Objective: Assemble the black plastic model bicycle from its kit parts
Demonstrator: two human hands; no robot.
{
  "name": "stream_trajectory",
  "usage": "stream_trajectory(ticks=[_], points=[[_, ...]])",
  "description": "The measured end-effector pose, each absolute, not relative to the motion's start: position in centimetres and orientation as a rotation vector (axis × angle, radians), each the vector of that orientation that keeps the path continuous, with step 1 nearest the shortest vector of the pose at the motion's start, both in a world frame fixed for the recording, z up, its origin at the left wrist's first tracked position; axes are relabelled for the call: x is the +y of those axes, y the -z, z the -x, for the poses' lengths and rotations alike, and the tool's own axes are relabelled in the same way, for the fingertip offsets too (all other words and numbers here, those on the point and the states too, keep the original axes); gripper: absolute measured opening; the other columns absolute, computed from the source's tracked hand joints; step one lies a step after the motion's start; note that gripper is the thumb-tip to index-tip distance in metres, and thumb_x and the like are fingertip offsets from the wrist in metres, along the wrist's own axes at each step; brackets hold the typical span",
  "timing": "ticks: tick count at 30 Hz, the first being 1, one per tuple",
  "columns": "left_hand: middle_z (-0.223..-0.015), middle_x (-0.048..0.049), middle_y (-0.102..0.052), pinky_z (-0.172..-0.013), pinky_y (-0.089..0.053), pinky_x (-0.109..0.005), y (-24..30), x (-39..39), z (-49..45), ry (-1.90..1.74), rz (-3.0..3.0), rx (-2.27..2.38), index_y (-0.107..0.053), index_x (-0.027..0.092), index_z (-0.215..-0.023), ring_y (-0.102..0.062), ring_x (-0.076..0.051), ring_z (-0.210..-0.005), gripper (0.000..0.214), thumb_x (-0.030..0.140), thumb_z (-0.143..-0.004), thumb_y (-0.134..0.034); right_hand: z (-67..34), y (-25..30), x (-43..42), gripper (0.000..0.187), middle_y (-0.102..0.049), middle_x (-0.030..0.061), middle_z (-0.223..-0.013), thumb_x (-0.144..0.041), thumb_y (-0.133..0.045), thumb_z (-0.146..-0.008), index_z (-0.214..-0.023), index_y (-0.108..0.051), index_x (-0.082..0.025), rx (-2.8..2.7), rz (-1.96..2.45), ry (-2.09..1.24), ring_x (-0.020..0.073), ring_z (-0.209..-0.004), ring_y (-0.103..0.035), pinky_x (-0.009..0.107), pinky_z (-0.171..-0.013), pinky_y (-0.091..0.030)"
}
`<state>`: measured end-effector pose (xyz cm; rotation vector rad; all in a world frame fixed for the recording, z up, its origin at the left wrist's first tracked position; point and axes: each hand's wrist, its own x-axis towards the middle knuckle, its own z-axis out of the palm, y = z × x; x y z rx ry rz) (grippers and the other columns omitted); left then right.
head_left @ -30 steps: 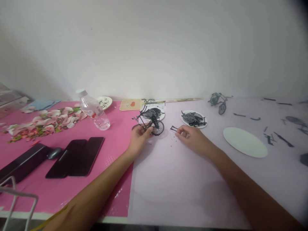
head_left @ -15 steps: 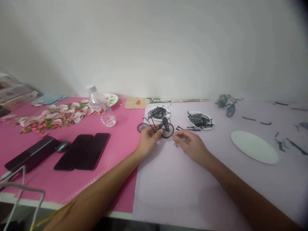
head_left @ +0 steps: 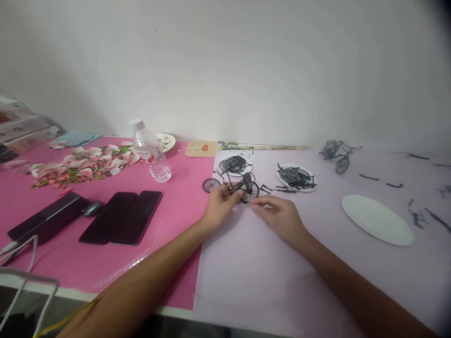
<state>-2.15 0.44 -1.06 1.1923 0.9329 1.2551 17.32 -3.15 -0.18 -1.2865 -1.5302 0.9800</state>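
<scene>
One mouse [head_left: 92,208] and two black phones [head_left: 137,218] lie leftmost, then one bottle [head_left: 151,155]. The left hand [head_left: 221,204] has its fingers gripping one black model bicycle [head_left: 248,188] near the middle of the table [head_left: 236,281]. Two plates [head_left: 310,189] of black parts sit behind. By the near wheel, the right hand [head_left: 278,213] bunches its fingertips; whether they grasp a part, I cannot tell. Farther right: one second bicycle [head_left: 341,164], one white oval dish [head_left: 377,219].

Can pass low over lilac sheet [head_left: 243,272], nr side of both hands. Going fwd from R hand [head_left: 278,213], runs into loose blk parts [head_left: 284,189], then parts plate [head_left: 313,188]. Going R, can slide as far as wht oval plate [head_left: 377,219]. Going L, blocked by model bike [head_left: 249,190] + L hand [head_left: 221,207]; farther L, by 2 phones [head_left: 137,217], water bottle [head_left: 155,159].
</scene>
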Motion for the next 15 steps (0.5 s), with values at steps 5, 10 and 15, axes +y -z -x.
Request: stream_trajectory(ticks=[5, 10, 15], points=[[-0.090, -0.0058, -0.075, -0.076, -0.059, -0.030, 1.34, 0.43, 2.10, -1.247, -1.203, 0.943, -0.072, 0.013, -0.115, -0.069, -0.016, -0.077, 0.042, 0.042, -0.086, -0.079, -17.26, 0.26, -3.25, 0.019, -0.079, 0.0071, -0.091, -0.040, -0.081, -0.084, -0.092, -0.082, -0.023, -1.505, 1.260, -0.911, 0.0201, -0.076, -0.073, 0.030, -0.065, -0.061], [-0.090, -0.0064, -0.075, -0.078, -0.059, -0.030, 1.33, 0.33, 1.88, -1.244, -1.193, 0.935, -0.071, 0.013, -0.116, -0.071, -0.018, -0.081, 0.045, 0.043, -0.085, -0.081, -17.24, 0.14, -3.36, 0.015, -0.079, 0.0080, -0.097, -0.037, -0.080, -0.085, -0.092, -0.084, -0.024, -1.554, 1.187, -0.891, 0.0223, -0.086, -0.074, 0.030, -0.067, -0.060], [-0.086, -0.0060, -0.075, -0.074, -0.057, -0.030, 1.03, 0.04, 1.88, -1.235, -1.188, 0.941, -0.070, 0.012, -0.115, -0.070, -0.018, -0.077, 0.047, 0.045, -0.084, -0.081, -17.15, -0.04, -3.37, 0.016, -0.079, 0.0082, -0.099, -0.036, -0.081, -0.084, -0.093, -0.084, -0.023, -1.511, 1.189, -0.931, 0.0222, -0.088, -0.074, 0.029, -0.067, -0.060]])
